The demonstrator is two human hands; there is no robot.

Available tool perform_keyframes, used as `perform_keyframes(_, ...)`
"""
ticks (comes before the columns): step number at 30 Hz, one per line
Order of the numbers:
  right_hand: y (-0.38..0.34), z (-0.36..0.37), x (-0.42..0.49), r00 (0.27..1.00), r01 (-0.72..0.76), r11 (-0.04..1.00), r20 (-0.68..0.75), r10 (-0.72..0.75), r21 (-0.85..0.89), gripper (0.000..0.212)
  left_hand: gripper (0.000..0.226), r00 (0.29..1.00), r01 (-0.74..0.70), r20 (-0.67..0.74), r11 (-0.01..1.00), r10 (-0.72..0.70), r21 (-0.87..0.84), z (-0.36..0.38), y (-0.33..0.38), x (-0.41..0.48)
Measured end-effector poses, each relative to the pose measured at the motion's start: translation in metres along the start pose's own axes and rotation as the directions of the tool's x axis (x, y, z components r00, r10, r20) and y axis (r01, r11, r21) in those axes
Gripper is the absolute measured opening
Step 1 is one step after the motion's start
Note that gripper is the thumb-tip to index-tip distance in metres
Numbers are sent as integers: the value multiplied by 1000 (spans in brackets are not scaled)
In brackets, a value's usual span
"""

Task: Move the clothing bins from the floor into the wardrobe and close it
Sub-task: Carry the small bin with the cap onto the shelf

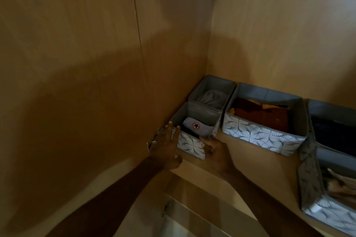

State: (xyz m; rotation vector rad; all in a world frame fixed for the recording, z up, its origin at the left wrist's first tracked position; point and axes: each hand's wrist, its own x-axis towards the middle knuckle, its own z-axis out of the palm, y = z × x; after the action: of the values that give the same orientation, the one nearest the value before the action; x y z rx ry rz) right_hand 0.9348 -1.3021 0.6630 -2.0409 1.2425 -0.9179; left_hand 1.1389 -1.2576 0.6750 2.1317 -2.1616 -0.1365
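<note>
We have one view only, from a wide-angle camera worn on the head, so no second view shares the scene with it. We look forward and steeply down into a corner of the wardrobe (pixel 96 44), close to its side wall, which fills the left half of the picture. The shelf (pixel 248 152) runs from the lower middle out to the right edge, and the bins (pixel 264 132) on it sit near, at arm's reach. Both forearms come in from the bottom edge, with the left hand (pixel 165 144) and the right hand (pixel 215 150) near the middle. Straight edges bow toward the borders of the picture.
</note>
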Motion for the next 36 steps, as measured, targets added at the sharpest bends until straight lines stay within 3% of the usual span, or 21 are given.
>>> perform_keyframes(15,5,-3,-5,997,45,999,-57,-44,12,31,107,1000,-28,6,996,29,-88,-2,4,-5)
perform_keyframes(25,1,-6,1,998,55,997,-3,-55,59,37,111,1000,3,0,997,-3,-83,-2,7,2)
perform_keyframes(28,5,-10,-9,997,78,994,17,-79,73,40,104,999,-19,-44,979,10,-204,4,6,-8)
perform_keyframes(30,9,-13,-20,995,87,992,31,-90,92,43,90,996,-7,-81,905,-31,-425,11,14,-19)
perform_keyframes(33,12,-20,-41,996,81,992,22,-84,100,39,62,975,85,-47,560,-218,-824,22,35,-42)
perform_keyframes(36,17,-27,-64,1000,-5,989,-14,7,149,41,39,937,119,6,304,-348,-945,32,57,-67)
